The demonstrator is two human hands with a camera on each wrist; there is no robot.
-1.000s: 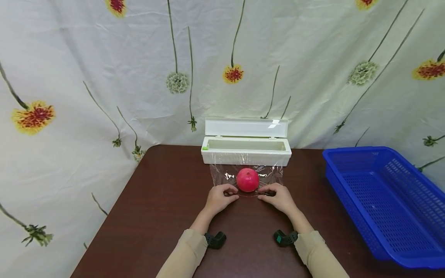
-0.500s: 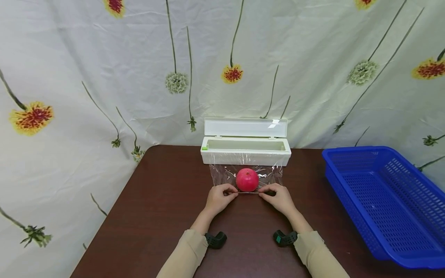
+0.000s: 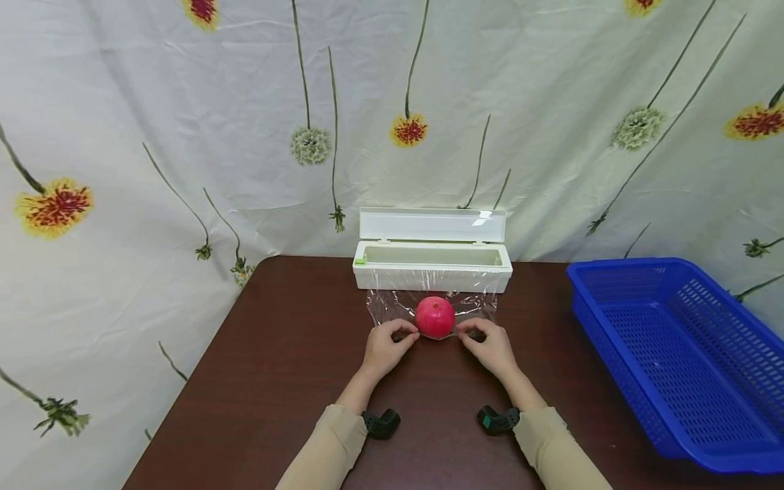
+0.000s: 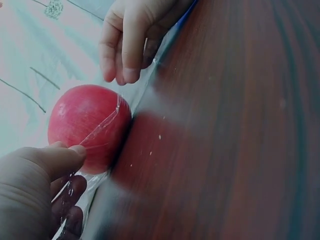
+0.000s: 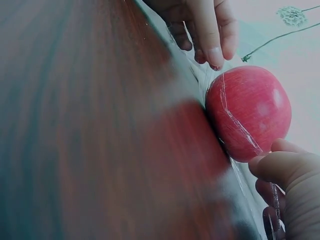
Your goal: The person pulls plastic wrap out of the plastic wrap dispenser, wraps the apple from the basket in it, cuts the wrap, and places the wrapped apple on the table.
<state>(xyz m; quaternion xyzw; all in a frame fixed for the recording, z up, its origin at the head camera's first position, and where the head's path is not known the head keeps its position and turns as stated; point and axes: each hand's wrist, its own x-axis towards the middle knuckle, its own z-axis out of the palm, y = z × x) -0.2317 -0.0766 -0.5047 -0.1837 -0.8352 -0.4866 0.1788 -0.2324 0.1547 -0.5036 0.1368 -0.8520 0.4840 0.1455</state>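
Note:
A red apple (image 3: 435,316) rests on a sheet of clear plastic wrap (image 3: 392,307) that runs out from a white dispenser box (image 3: 432,279). At the near side of the fruit, my left hand (image 3: 384,348) pinches the wrap's edge between thumb and index finger. On the other side my right hand (image 3: 493,348) pinches the same edge. Between the two hands the edge sags in a thin line against the front of the apple (image 4: 90,125). In the right wrist view the wrap's edge (image 5: 240,127) crosses the apple's skin.
The dispenser's lid (image 3: 432,224) stands raised at the back. To the right is a blue plastic basket (image 3: 667,367) with slotted walls. A dark brown table (image 3: 294,354) lies under everything, with a flowered cloth (image 3: 245,102) hanging behind it.
Both hands have risen slightly and shifted a little away from the body, bringing the wrap's edge up against the apple. The edge was taut half a second ago and now sags. Apple and box stay put.

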